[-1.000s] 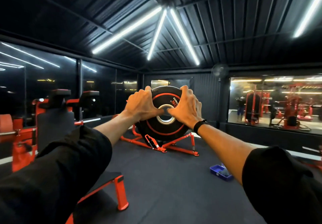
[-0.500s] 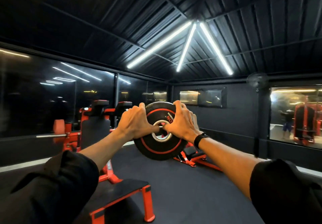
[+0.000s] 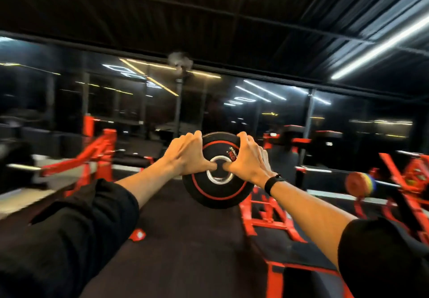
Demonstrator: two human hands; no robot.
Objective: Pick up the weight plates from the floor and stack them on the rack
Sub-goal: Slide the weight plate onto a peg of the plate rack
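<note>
Both hands — L hand (image 3: 185,156), R hand (image 3: 249,161) — grip plate (image 3: 218,193).

red machine frame (image 3: 91,156) sitting at my 10 o'clock | red-legged bench (image 3: 274,209) lying at 4 o'clock | blurred barbell with an orange plate (image 3: 358,184) showing at 3 o'clock | ceiling light strips (image 3: 383,45) glowing at 1 o'clock | dark windows (image 3: 139,96) reflecting lights at 12

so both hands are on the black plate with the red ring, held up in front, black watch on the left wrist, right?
Nearly. The watch is on the right wrist, not the left; the head view shows it. The rest holds: the left hand and right hand both grip the black plate with the red ring, held up in front.
</note>
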